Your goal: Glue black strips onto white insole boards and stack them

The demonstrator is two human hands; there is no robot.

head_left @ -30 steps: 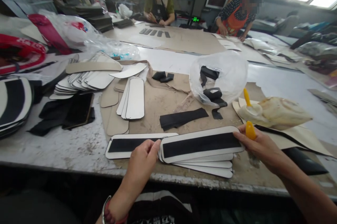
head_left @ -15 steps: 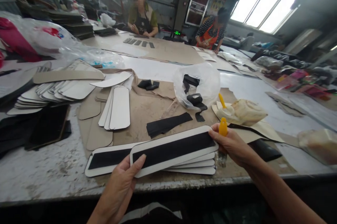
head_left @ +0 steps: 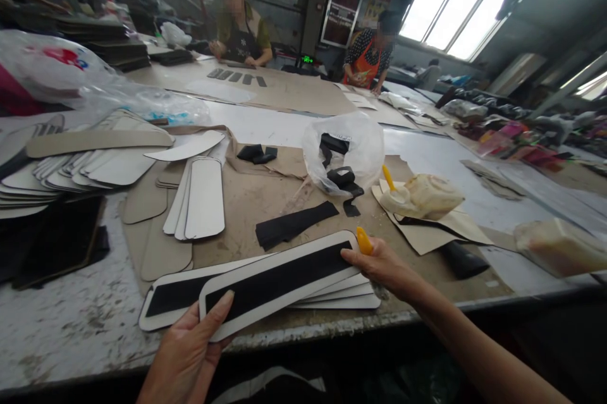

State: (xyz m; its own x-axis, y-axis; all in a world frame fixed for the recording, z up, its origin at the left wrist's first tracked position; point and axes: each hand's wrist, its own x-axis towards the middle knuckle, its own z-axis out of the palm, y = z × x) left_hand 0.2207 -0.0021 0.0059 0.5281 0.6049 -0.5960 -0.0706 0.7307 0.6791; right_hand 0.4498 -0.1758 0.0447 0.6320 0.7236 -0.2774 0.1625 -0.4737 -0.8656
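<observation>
My left hand [head_left: 187, 347] grips the near-left end of a long white panel [head_left: 284, 298] with rounded corners, its thumb on top. A black strip [head_left: 284, 274] lies along the middle of the panel. At the far-right end, my right hand [head_left: 391, 270] is closed round a brush with a yellow handle [head_left: 363, 241], its thumb pressing on the strip's end. The bristles are mostly hidden below that hand. Beneath the held panel is a fanned stack of white panels [head_left: 348, 301]; one, showing at the left, also bears a black strip [head_left: 177, 296].
Loose black strips [head_left: 296, 224] lie beyond the panels, near a clear plastic bag [head_left: 372, 148] of black strips. A cream container [head_left: 434, 195] with another yellow handle [head_left: 388, 177] stands right. White pieces [head_left: 205, 198] lie left. Two people [head_left: 241, 37] work across the table.
Both hands and the held panel have shifted left and slightly nearer. The panel tilts a little more, and my right thumb has slid inward onto the strip's end. The view has turned slightly right.
</observation>
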